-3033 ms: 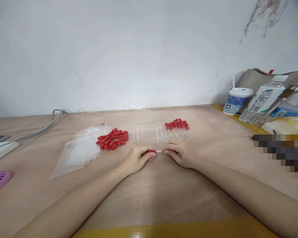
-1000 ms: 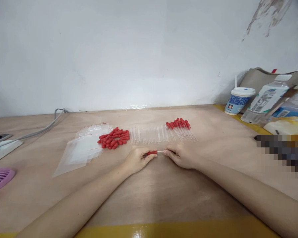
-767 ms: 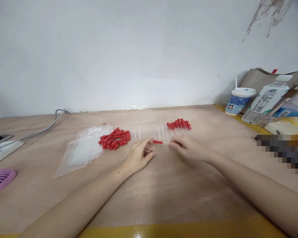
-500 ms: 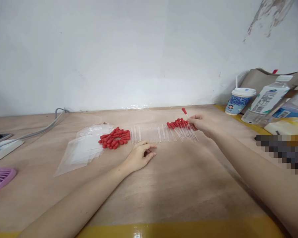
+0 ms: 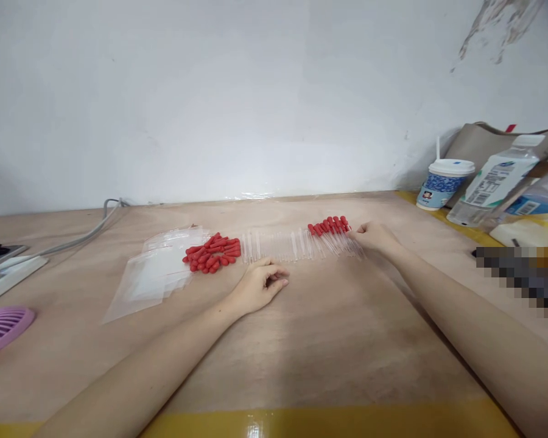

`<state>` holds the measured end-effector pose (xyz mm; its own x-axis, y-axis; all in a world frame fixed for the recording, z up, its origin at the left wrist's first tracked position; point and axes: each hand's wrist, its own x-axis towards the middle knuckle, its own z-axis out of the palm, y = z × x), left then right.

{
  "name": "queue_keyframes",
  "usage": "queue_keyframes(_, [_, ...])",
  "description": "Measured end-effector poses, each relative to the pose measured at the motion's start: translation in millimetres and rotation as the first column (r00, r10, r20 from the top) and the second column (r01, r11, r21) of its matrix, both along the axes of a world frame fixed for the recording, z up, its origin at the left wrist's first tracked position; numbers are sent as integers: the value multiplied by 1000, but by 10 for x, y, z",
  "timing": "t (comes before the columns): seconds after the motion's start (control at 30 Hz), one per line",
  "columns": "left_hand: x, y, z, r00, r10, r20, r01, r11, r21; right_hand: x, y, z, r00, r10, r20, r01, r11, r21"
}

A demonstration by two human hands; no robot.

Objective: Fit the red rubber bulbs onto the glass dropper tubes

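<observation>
My right hand point(image 5: 375, 238) is at the right end of a row of droppers point(image 5: 329, 228) with red rubber bulbs and clear tubes. Its fingertips are pinched at the outermost dropper, which lies beside the others; the exact grip is partly hidden. My left hand point(image 5: 261, 286) rests on the table, loosely curled, thumb and fingers apart, holding nothing. Just beyond it lies a row of clear glass tubes point(image 5: 276, 246) without bulbs. Left of these tubes is a pile of loose red rubber bulbs point(image 5: 212, 252).
Clear plastic bags point(image 5: 150, 274) lie fanned out left of the bulbs. A paper cup point(image 5: 442, 182), a plastic bottle point(image 5: 493, 182) and a grey bag point(image 5: 477, 143) stand at the back right. A grey cable point(image 5: 82, 234) and a purple slatted object point(image 5: 9, 328) are at the left.
The dropper that stood raised in my right hand has come down onto the right end of the row. My right hand has shifted slightly right; the left hand stays in place.
</observation>
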<state>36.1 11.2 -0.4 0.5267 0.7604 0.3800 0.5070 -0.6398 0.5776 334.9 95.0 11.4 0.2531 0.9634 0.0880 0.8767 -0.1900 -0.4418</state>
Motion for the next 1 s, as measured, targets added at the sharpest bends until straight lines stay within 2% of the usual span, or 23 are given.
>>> queue_keyframes(0.23, [7, -1, 4, 1000, 11, -14, -11, 1000, 1, 32, 36, -18, 999, 4, 35, -2, 999, -50])
queue_keyframes(0.37, [8, 3, 6, 1000, 9, -22, -9, 1000, 2, -11, 7, 20, 999, 11, 50, -12, 1000, 11])
queue_keyframes(0.5, [13, 0, 22, 999, 14, -45, -13, 1000, 8, -158, -62, 66, 995, 94, 29, -96, 992, 79])
queue_keyframes(0.67, [20, -9, 34, 999, 17, -49, -16, 1000, 17, -358, -145, 46, 979, 197, 55, -201, 975, 92])
queue_keyframes(1.0, [16, -5, 10, 998, 15, -54, -12, 999, 53, -559, -254, 34, 975, 175, 134, -183, 982, 48])
